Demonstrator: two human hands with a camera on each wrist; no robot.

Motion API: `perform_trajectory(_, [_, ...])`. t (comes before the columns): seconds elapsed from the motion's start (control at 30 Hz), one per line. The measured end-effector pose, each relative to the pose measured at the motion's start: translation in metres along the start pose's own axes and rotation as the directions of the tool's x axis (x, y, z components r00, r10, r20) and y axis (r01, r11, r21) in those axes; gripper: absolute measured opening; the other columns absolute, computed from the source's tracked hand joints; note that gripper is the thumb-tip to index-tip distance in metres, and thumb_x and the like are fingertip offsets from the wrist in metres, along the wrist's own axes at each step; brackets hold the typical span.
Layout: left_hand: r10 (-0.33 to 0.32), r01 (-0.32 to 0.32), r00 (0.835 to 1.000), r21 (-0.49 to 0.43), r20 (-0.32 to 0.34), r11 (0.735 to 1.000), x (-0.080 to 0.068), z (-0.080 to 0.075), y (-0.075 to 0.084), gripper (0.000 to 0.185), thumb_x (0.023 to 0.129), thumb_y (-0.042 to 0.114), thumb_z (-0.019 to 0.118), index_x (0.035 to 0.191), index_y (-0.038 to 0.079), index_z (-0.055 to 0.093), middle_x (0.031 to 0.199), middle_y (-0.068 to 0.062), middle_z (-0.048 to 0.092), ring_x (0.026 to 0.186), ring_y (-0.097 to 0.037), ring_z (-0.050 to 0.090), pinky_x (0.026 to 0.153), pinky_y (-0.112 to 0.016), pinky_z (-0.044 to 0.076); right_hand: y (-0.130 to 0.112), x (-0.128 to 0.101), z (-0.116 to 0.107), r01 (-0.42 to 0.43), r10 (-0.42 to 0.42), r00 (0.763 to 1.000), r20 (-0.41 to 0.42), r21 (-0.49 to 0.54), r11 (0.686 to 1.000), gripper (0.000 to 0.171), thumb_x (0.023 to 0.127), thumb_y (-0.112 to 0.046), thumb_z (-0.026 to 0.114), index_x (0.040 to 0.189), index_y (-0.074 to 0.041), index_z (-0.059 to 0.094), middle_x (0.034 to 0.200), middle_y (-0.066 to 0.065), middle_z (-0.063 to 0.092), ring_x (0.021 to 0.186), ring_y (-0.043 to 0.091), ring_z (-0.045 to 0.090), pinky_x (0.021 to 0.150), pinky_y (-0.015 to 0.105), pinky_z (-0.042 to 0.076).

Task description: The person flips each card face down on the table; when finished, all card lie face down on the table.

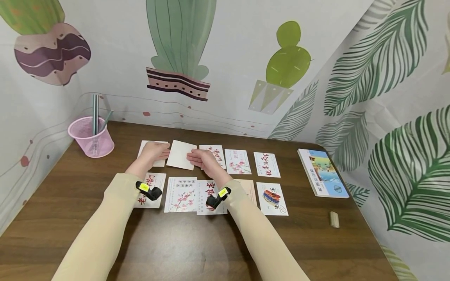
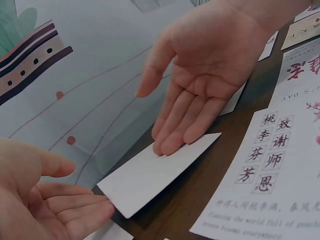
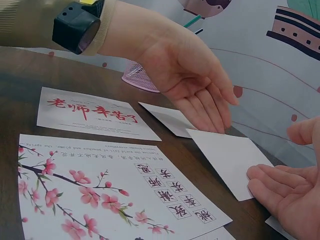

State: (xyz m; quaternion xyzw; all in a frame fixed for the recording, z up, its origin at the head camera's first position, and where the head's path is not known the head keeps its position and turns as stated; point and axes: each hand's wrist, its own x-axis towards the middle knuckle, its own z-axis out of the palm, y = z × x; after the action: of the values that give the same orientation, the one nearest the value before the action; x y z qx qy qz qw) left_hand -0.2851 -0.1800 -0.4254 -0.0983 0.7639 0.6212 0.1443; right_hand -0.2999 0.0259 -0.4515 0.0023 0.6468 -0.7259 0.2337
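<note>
A blank white card (image 1: 181,155) lies in the back row of cards, slightly turned, between my two hands. My left hand (image 1: 153,151) has its fingers straight at the card's left edge, above another blank white card (image 1: 159,163). On the other side, my right hand (image 1: 205,160) touches the right edge with extended fingers. In the left wrist view, the right fingertips rest at the rim of the blank card (image 2: 160,172). Neither hand curls round it. Close to the right hand lies a card with red writing (image 1: 218,153), partly covered by that hand.
Printed cards lie in two rows, including a pink-blossom card (image 1: 181,195) and a colourful card (image 1: 272,199). A pink mesh pen cup (image 1: 92,136) stands at back left. At right are a blue-covered book (image 1: 323,171) and a small pale block (image 1: 334,219).
</note>
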Motion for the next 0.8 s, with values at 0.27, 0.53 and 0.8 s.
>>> perform_trajectory(0.27, [0.014, -0.013, 1.0, -0.027, 0.014, 1.0, -0.004, -0.007, 0.001, 0.053, 0.105, 0.021, 0.04, 0.144, -0.014, 0.033, 0.14, -0.035, 0.047, 0.125, -0.03, 0.057, 0.107, -0.034, 0.047, 0.001, 0.001, -0.001, -0.002, 0.002, 1.0, -0.003, -0.004, 1.0, 0.039, 0.101, -0.013, 0.05, 0.133, 0.009, 0.051, 0.133, 0.027, 0.058, 0.122, 0.031, 0.06, 0.104, 0.035, 0.05])
perform_trajectory(0.53, [0.07, -0.067, 0.997, -0.096, 0.036, 0.993, -0.008, 0.005, 0.003, 0.052, 0.106, 0.02, 0.04, 0.146, -0.012, 0.031, 0.142, -0.033, 0.045, 0.133, -0.037, 0.047, 0.109, -0.034, 0.044, -0.004, -0.003, -0.012, 0.042, -0.042, 0.999, 0.023, -0.022, 0.999, 0.044, 0.102, -0.017, 0.05, 0.138, 0.008, 0.046, 0.135, 0.026, 0.056, 0.124, 0.031, 0.059, 0.106, 0.034, 0.049])
perform_trajectory(0.8, [0.101, -0.089, 0.993, -0.164, 0.063, 0.982, -0.007, 0.033, 0.002, 0.052, 0.106, 0.021, 0.039, 0.147, -0.01, 0.03, 0.146, -0.029, 0.044, 0.136, -0.035, 0.045, 0.114, -0.035, 0.04, -0.015, -0.01, -0.041, 0.085, -0.081, 0.992, -0.099, 0.034, 0.996, 0.045, 0.1, -0.009, 0.048, 0.141, 0.009, 0.042, 0.137, 0.028, 0.053, 0.124, 0.033, 0.058, 0.108, 0.035, 0.046])
